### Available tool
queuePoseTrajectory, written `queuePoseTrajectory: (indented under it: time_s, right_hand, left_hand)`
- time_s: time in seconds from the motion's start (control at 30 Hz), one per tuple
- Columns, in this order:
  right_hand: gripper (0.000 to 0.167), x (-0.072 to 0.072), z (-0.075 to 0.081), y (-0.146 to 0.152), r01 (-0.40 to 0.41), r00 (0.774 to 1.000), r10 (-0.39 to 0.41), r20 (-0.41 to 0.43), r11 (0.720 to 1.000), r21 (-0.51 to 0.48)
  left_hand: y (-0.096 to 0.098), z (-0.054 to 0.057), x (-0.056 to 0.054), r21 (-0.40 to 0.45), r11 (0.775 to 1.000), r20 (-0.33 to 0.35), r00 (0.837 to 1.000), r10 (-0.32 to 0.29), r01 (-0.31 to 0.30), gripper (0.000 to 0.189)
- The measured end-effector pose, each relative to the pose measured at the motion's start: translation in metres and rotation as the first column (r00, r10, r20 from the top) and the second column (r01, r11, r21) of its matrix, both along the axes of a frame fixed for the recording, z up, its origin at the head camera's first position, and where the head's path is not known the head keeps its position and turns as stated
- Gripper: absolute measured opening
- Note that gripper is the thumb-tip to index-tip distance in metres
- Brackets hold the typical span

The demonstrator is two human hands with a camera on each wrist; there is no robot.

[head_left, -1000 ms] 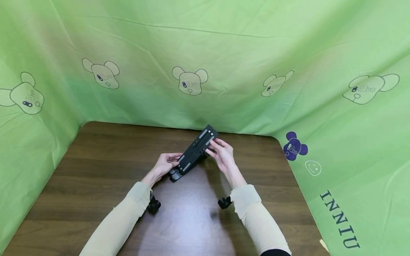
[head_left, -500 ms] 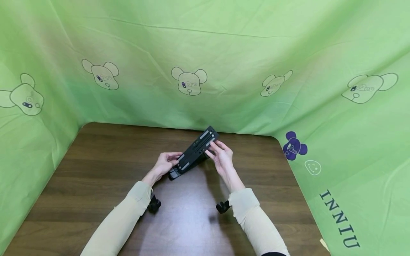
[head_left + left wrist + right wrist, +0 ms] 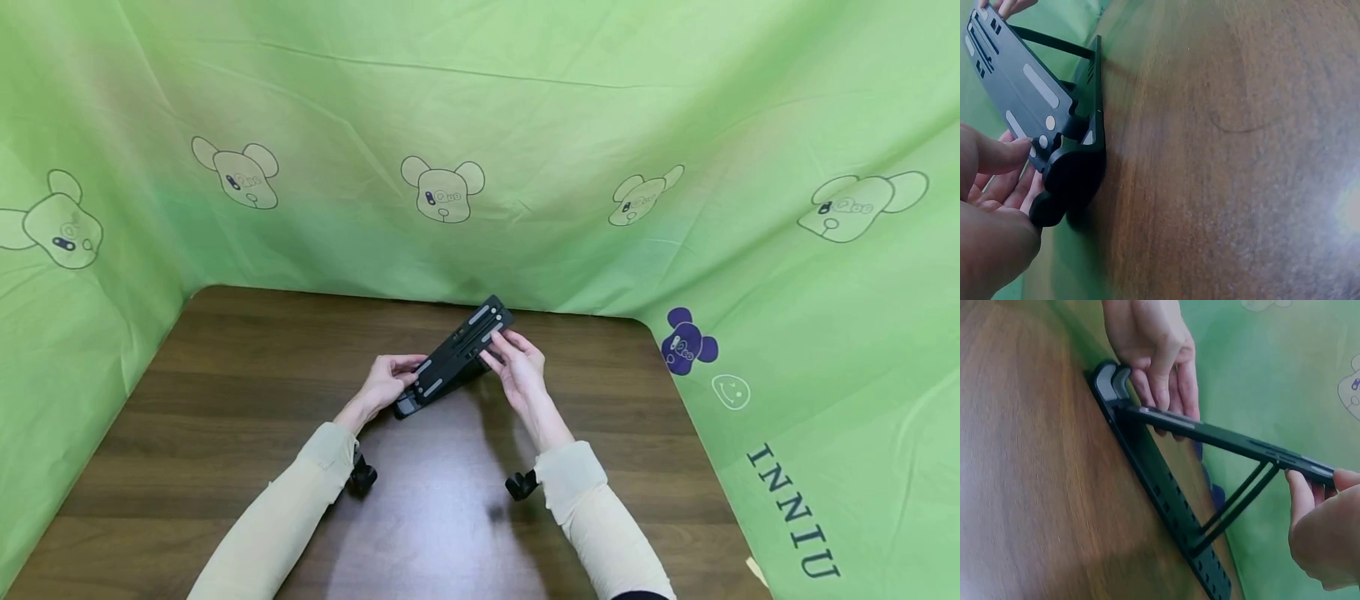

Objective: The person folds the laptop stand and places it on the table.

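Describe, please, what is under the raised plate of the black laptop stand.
Under the raised plate, a twin-bar strut slants down to a slotted base; fingers of the left hand and right hand reach under the plate. What lies beneath the base is covered.

Black stand (image 3: 454, 358), grey strips (image 3: 1041, 85), brown wood-grain table (image 3: 285, 400), green bear-printed cloth (image 3: 525, 108), cream sleeves (image 3: 266, 517)

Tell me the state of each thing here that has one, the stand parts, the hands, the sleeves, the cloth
Slotted base: on the table
Top panel: raised at a slant
Support strut: swung out beneath the panel; whether locked, can't tell
Left hand: pinching the panel's lower end
Right hand: holding its raised end
Sleeves: cuffs folded back
Green cloth: hanging, creased
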State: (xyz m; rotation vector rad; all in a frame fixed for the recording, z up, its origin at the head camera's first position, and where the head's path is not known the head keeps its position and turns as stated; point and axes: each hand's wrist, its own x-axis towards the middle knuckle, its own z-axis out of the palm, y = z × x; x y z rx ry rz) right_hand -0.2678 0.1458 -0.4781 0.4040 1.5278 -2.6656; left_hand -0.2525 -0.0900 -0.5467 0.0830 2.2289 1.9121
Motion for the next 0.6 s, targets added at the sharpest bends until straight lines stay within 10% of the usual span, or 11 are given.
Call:
queuePoseTrajectory:
  time_s: [0.3,0.47,0.6]
  right_hand:
    - [0.026,-0.007,0.005,0.018,-0.114,0.993,0.116,-0.028,0.992,0.059]
    - [0.038,-0.011,0.011,0.035,-0.163,0.985,0.167,-0.050,0.983,0.083]
    - [0.051,-0.016,0.017,0.042,-0.202,0.975,0.211,-0.076,0.973,0.109]
  left_hand:
    - [-0.007,0.004,0.008,-0.127,0.988,-0.116,0.991,0.073,-0.088,0.039]
    - [-0.015,-0.025,0.008,-0.375,0.886,-0.237,0.952,0.193,-0.273,0.041]
    - [-0.020,-0.044,0.006,-0.456,0.842,-0.248,0.950,0.190,-0.288,0.041]
